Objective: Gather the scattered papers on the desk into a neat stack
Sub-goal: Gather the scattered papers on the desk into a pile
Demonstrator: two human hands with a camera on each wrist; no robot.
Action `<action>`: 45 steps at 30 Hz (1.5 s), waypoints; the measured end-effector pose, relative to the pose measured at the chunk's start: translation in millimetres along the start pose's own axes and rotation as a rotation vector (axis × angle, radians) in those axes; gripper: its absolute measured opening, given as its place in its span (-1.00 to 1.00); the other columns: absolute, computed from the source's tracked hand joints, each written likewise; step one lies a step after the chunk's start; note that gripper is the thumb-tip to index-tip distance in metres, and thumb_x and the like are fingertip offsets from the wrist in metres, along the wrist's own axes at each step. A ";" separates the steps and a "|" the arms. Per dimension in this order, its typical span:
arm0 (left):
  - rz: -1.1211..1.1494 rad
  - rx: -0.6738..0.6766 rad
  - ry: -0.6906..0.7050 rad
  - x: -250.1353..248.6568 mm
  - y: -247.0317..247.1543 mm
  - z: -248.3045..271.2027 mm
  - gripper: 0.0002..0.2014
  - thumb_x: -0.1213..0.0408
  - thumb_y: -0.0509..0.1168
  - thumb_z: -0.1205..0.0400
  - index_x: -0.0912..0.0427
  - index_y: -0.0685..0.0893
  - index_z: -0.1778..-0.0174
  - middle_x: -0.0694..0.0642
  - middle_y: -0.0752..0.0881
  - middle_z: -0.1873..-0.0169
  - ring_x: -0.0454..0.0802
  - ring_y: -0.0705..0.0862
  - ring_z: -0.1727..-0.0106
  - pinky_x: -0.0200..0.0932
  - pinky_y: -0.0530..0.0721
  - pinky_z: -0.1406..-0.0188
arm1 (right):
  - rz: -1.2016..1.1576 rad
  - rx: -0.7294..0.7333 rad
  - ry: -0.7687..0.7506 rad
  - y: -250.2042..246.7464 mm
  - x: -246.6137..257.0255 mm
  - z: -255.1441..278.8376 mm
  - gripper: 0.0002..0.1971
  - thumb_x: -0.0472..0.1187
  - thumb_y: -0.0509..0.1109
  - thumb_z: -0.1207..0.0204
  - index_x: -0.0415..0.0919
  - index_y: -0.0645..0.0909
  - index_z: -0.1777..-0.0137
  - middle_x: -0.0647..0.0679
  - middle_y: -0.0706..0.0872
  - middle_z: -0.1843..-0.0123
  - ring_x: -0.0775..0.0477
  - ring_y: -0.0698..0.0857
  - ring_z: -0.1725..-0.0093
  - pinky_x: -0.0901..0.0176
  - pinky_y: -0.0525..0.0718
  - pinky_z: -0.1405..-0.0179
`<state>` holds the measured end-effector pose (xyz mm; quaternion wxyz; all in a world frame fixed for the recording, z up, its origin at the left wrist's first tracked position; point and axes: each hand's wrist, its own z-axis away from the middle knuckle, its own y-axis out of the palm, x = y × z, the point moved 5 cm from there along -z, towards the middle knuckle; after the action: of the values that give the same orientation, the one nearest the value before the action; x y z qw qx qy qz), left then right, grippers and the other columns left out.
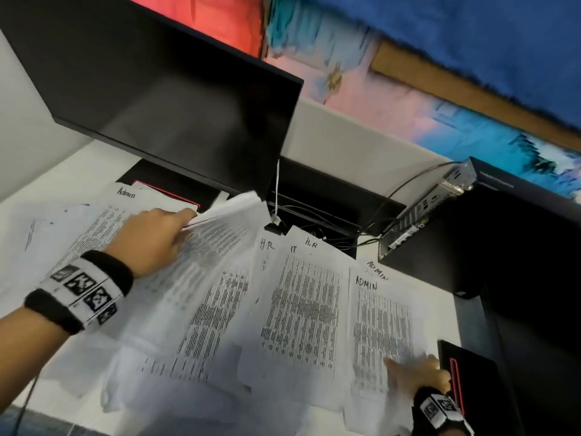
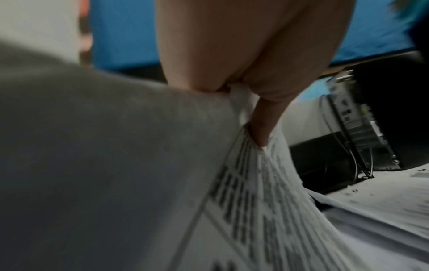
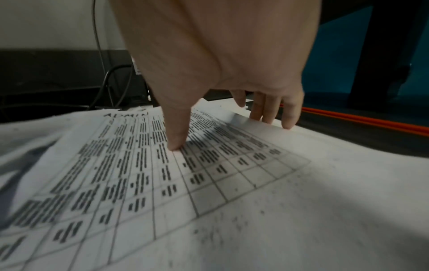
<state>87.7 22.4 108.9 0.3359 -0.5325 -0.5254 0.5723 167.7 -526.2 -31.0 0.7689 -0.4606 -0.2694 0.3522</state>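
Plainly, the left hand (image 1: 151, 240) pinched lifted sheets (image 1: 232, 209); the flat right hand (image 1: 421, 371) pinned the ADMIN sheet (image 1: 382, 319); tugging could crumple them.

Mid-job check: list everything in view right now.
papers: many, white with black print, overlapping across the desk
desk: one, white, under the papers
monitor: one, black, rear left
PC: one, black and silver, rear right
cables: several, dark, behind the PC
case: one, black with red trim, right edge
mural: one, pink and blue, back wall
left hand: pinches lifted sheets, rear centre
right hand: thumb pressing the ADMIN sheet, fingers at its right edge
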 end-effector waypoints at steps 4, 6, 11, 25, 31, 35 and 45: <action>0.140 -0.115 0.150 -35.7 -62.8 3.7 -0.90 0.36 0.47 -0.55 0.18 0.66 0.15 0.02 0.54 0.58 0.17 0.53 0.50 -0.06 0.51 0.46 | -0.328 0.241 0.130 15.3 -0.8 7.2 -0.03 0.10 0.64 -0.37 -0.60 0.38 -0.55 -0.45 0.59 -0.49 -0.42 0.63 -0.37 -0.12 0.57 -0.43; 0.307 -0.166 0.122 -48.1 -77.2 1.6 -0.85 0.34 0.49 -0.56 0.24 0.64 0.21 0.01 0.53 0.56 0.17 0.50 0.50 0.02 0.55 0.45 | -0.453 0.315 0.136 21.2 0.1 13.7 -0.31 0.02 0.69 -0.33 -0.61 0.69 -0.19 -0.33 0.72 -0.16 -0.31 0.67 -0.07 -0.04 0.60 -0.20; 0.783 0.008 -0.143 -61.7 -18.9 -17.6 -0.80 0.30 0.50 -0.58 0.25 0.78 -0.08 0.24 0.85 0.07 0.22 0.83 0.11 0.14 0.79 0.06 | -0.794 0.385 0.119 28.2 14.9 26.7 -0.43 -0.15 0.77 -0.18 -0.38 0.78 -0.18 -0.39 0.78 -0.24 -0.34 0.76 -0.14 -0.13 0.66 -0.32; 0.720 0.303 -0.637 -42.8 146.8 14.7 -0.54 0.19 0.21 -0.73 0.24 0.48 -0.55 0.29 0.63 -0.43 0.31 0.67 -0.32 0.03 0.64 -0.20 | -0.609 -0.619 -0.727 -158.4 69.8 140.9 -0.85 -0.11 0.45 -0.60 -0.19 0.71 -0.02 -0.11 0.82 0.22 -0.06 0.79 0.23 0.09 0.68 0.18; 0.933 0.275 -0.667 -44.9 143.1 20.1 -0.26 -0.01 0.34 -0.68 0.30 0.27 -0.68 0.19 0.49 -0.56 0.24 0.49 -0.56 0.08 0.43 -0.52 | -1.077 -0.201 -0.528 -123.3 82.6 128.4 -0.98 -0.23 0.43 -0.65 -0.11 0.67 0.02 0.02 0.76 0.11 0.47 0.65 0.32 0.35 0.57 0.14; 0.897 0.443 -0.730 -44.3 155.4 31.7 -0.04 -0.14 0.36 -0.62 0.31 0.06 -0.75 0.30 0.26 -0.71 0.28 0.31 -0.69 0.12 0.34 -0.63 | -0.971 0.104 -0.260 -23.7 84.2 115.4 -0.46 -0.30 0.38 -0.68 -0.51 0.39 -0.59 -0.24 0.55 -0.52 -0.19 0.61 -0.40 0.38 0.54 -0.19; 0.874 0.631 -0.505 -96.2 161.9 41.0 -0.21 0.07 0.45 -0.60 0.30 0.24 -0.66 0.29 0.48 -0.58 0.28 0.52 -0.53 0.08 0.58 -0.43 | -0.814 0.485 -0.093 68.2 100.5 100.6 -0.03 -0.04 0.77 -0.17 -0.50 0.49 -0.53 -0.31 0.61 -0.50 -0.21 0.62 -0.26 0.01 0.53 -0.34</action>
<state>96.5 -114.4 -26.5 0.0760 -0.4212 -0.1257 0.8950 134.3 -372.3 -39.9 0.9169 -0.1086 -0.3720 0.0952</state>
